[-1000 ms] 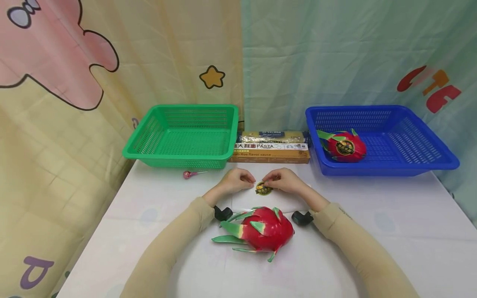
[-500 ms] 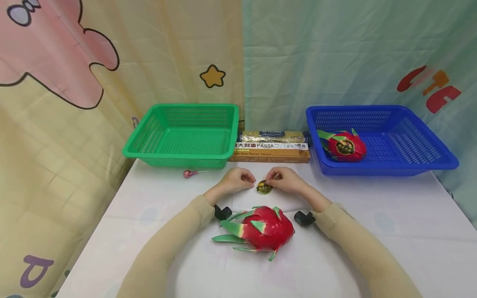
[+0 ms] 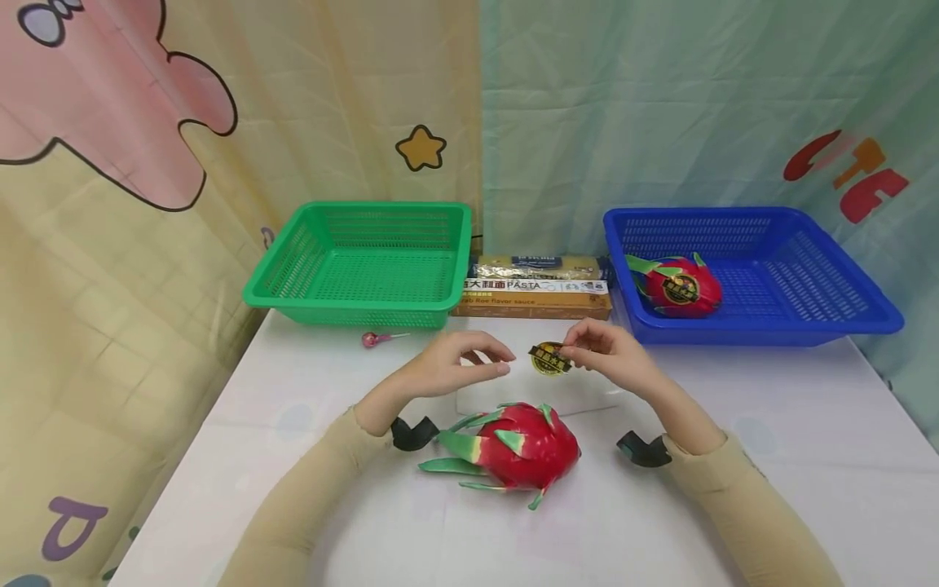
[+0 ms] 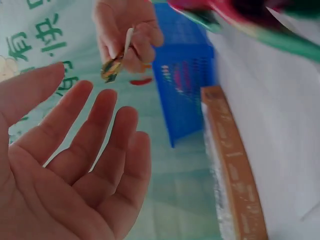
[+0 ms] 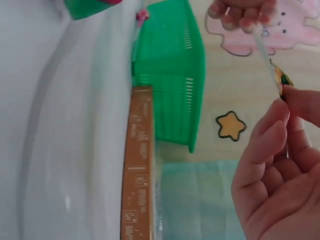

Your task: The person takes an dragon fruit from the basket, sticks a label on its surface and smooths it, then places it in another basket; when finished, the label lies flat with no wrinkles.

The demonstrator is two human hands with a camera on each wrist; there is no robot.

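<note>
My right hand (image 3: 612,356) pinches a round black-and-gold sticker (image 3: 548,359) by its right edge, between thumb and fingertips, raised over the table. A thin pale strip (image 5: 263,50) shows beside the sticker in the right wrist view. My left hand (image 3: 458,364) is to the left of it, fingers relaxed and apart, holding nothing; its palm and spread fingers fill the lower left of the left wrist view. Between my forearms, nearer to me, a red dragon fruit (image 3: 530,447) with green scales lies on its side, with no sticker on the side that shows.
Behind my hands stand a green basket (image 3: 359,315) at left and a blue basket (image 3: 734,333) at right. Another dragon fruit (image 3: 682,287), bearing a sticker, lies in the blue one. Between them is a pasta box (image 3: 531,302). A lollipop (image 3: 372,339) lies before the green basket.
My right hand has moved right and up, taking the sticker with it. My left hand has turned and its fingers have spread. The dragon fruits and baskets have stayed put.
</note>
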